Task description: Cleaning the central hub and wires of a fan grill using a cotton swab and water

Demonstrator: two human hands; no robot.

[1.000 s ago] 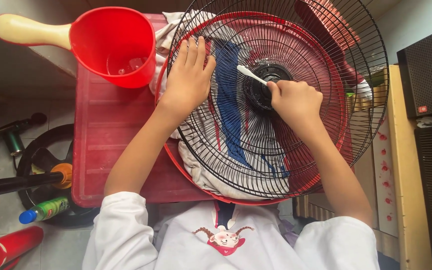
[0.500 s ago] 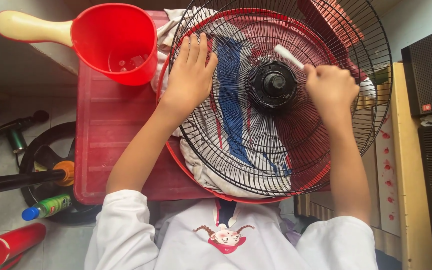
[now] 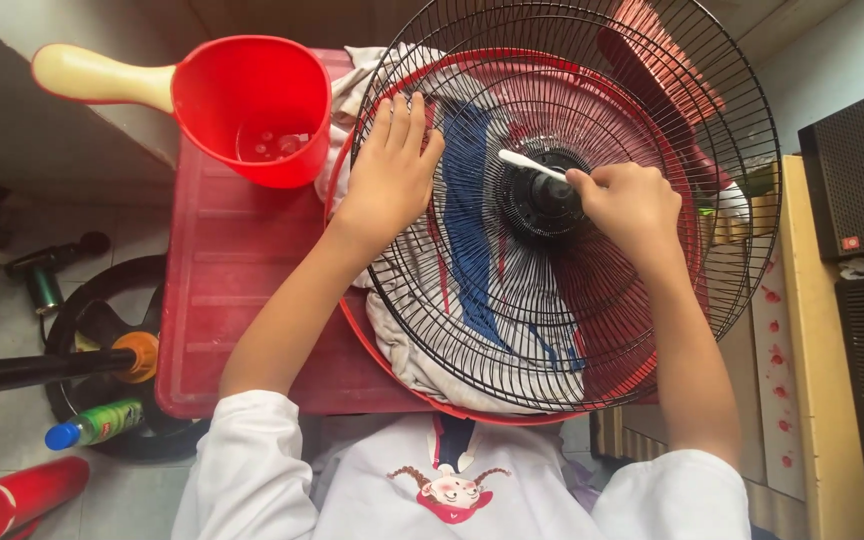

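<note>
A: Wire, black and thin, forms the fan grille (image 3: 572, 330); it lies face-up on a white and blue cloth (image 3: 462, 230) spread over the red tabletop (image 3: 222, 300). Position check?

B: The grille fills the centre-right of the head view, its black hub (image 3: 542, 200) near the middle. The left hand (image 3: 392, 180) lies flat on the wires at the grille's left side, fingers together and extended. The right hand (image 3: 627, 205) is closed, fingers pinching a small white brush (image 3: 530, 164) whose tip sits on the hub's upper-left edge.

A: Handling estimate?

B: Judged light for its span, springy rather than stiff; single wires likely bend under point load. The outer rim ring and the hub look like the firm places to take hold. Wet wire may be slippery, and the cloth beneath probably limits sliding.

A: Surroundings?

B: A red scoop (image 3: 252, 100) with a cream handle stands on the tabletop just beyond the left hand, a little water in it. A green bottle (image 3: 97, 422) lies on the floor, well apart.
</note>
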